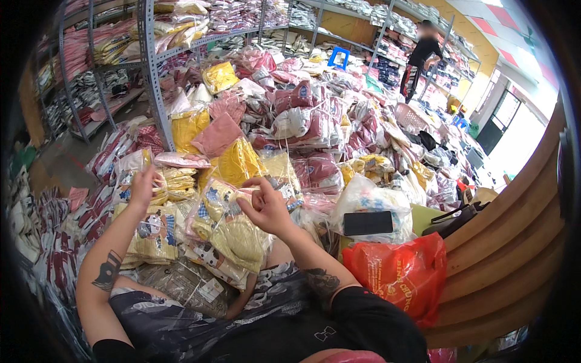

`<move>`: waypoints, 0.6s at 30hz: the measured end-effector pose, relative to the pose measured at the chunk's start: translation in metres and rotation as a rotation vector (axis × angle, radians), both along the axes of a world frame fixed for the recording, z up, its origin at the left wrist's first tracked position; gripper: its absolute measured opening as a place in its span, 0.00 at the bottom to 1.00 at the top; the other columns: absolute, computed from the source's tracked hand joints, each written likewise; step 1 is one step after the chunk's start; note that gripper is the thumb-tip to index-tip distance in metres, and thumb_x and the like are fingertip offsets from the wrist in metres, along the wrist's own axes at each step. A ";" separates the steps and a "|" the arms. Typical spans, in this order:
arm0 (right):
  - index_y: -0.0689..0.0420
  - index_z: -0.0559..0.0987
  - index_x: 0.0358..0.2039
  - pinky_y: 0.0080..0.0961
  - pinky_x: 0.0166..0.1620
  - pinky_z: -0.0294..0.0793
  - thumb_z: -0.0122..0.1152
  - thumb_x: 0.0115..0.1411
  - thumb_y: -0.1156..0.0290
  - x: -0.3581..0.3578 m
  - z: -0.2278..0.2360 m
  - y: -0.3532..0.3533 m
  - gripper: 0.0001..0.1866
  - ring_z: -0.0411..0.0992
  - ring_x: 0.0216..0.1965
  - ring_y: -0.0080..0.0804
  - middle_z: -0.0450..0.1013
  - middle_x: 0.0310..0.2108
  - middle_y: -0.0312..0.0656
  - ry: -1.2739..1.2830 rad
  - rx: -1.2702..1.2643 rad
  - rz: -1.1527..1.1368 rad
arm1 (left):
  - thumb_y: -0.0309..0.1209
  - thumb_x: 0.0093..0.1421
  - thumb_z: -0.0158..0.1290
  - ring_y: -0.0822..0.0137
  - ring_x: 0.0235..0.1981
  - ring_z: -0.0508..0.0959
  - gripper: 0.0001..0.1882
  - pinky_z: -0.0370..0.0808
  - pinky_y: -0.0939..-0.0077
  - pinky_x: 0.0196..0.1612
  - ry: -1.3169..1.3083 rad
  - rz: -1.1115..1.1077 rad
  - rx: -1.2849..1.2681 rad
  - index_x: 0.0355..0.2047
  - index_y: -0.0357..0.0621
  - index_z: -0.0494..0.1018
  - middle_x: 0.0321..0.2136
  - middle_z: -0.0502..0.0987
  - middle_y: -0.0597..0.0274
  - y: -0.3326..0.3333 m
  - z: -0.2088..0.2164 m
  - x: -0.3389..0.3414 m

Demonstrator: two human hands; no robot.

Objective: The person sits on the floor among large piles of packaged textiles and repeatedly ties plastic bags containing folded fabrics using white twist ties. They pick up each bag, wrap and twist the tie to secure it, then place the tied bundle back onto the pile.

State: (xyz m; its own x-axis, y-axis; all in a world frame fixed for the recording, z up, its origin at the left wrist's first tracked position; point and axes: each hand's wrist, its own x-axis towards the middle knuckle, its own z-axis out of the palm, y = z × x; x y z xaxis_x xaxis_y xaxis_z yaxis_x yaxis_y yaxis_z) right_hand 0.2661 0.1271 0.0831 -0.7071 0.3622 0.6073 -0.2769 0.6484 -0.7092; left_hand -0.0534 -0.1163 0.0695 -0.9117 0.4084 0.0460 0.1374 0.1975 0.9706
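My left hand (144, 184) is raised over a stack of clear-bagged yellow and white garments (154, 233), fingers pinched near the edge of a bag; what it grips is unclear. My right hand (266, 204) hovers above a tied bundle of yellow patterned clothes in plastic (233, 239), fingers curled and thumb bent, touching the top of the wrapping. The bundle rests in front of me against my lap.
A huge heap of bagged red, pink and yellow clothing (302, 121) fills the floor. Metal shelving (151, 66) stands left. A black phone (368, 222) lies on a bag beside a red plastic bag (402, 272). A person (422, 57) stands far back. Wooden steps (514, 242) rise right.
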 end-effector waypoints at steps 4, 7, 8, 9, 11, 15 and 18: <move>0.61 0.71 0.61 0.34 0.41 0.73 0.68 0.66 0.57 -0.019 -0.034 0.026 0.30 0.74 0.36 0.37 0.72 0.34 0.47 -0.129 0.105 -0.182 | 0.29 0.64 0.66 0.61 0.57 0.74 0.33 0.75 0.65 0.60 0.770 0.132 0.168 0.64 0.36 0.63 0.56 0.71 0.52 -0.021 0.036 -0.009; 0.61 0.66 0.69 0.49 0.62 0.73 0.60 0.69 0.43 -0.018 -0.051 0.023 0.40 0.73 0.60 0.59 0.69 0.59 0.66 -0.824 0.406 -0.381 | 0.29 0.64 0.67 0.60 0.62 0.73 0.37 0.71 0.62 0.65 0.852 -0.189 0.396 0.69 0.38 0.60 0.65 0.68 0.50 -0.016 0.143 0.095; 0.62 0.69 0.67 0.49 0.62 0.73 0.59 0.69 0.42 -0.023 -0.081 0.039 0.39 0.73 0.61 0.60 0.72 0.57 0.67 -0.789 0.332 -0.290 | 0.28 0.66 0.65 0.58 0.61 0.74 0.36 0.70 0.63 0.66 1.048 -0.328 0.487 0.68 0.36 0.60 0.65 0.68 0.50 -0.022 0.169 0.122; 0.63 0.71 0.66 0.48 0.62 0.72 0.59 0.70 0.41 -0.025 -0.113 0.056 0.39 0.74 0.61 0.60 0.76 0.54 0.68 -0.754 0.255 -0.210 | 0.28 0.65 0.65 0.58 0.61 0.74 0.36 0.70 0.63 0.66 1.158 -0.438 0.533 0.68 0.36 0.60 0.65 0.68 0.50 -0.026 0.182 0.147; 0.64 0.72 0.65 0.49 0.62 0.72 0.57 0.71 0.41 -0.012 -0.097 0.051 0.38 0.74 0.60 0.63 0.76 0.55 0.69 -0.715 0.249 -0.146 | 0.28 0.65 0.65 0.58 0.60 0.74 0.35 0.70 0.63 0.65 1.277 -0.646 0.560 0.67 0.36 0.61 0.65 0.69 0.50 -0.026 0.186 0.200; 0.63 0.74 0.63 0.50 0.60 0.74 0.60 0.71 0.47 -0.011 -0.067 0.017 0.34 0.75 0.58 0.64 0.77 0.55 0.66 -0.775 0.270 -0.104 | 0.28 0.65 0.65 0.58 0.60 0.74 0.33 0.71 0.63 0.64 1.241 -0.820 0.587 0.65 0.37 0.62 0.64 0.69 0.50 -0.031 0.151 0.242; 0.63 0.74 0.65 0.49 0.63 0.73 0.63 0.69 0.50 -0.031 -0.086 0.037 0.33 0.74 0.60 0.62 0.76 0.58 0.64 -0.675 0.344 -0.110 | 0.27 0.65 0.64 0.58 0.60 0.75 0.31 0.71 0.63 0.63 1.144 -0.858 0.559 0.64 0.37 0.63 0.63 0.70 0.50 -0.021 0.125 0.230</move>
State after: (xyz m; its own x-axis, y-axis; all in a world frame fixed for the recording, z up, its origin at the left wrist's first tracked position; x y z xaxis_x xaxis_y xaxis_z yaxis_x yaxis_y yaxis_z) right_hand 0.2353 0.1641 -0.0024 -0.9356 0.3207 0.1479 0.2234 0.8618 -0.4553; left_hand 0.1761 -0.1372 0.1948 0.2110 0.4684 0.8580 0.7167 -0.6710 0.1900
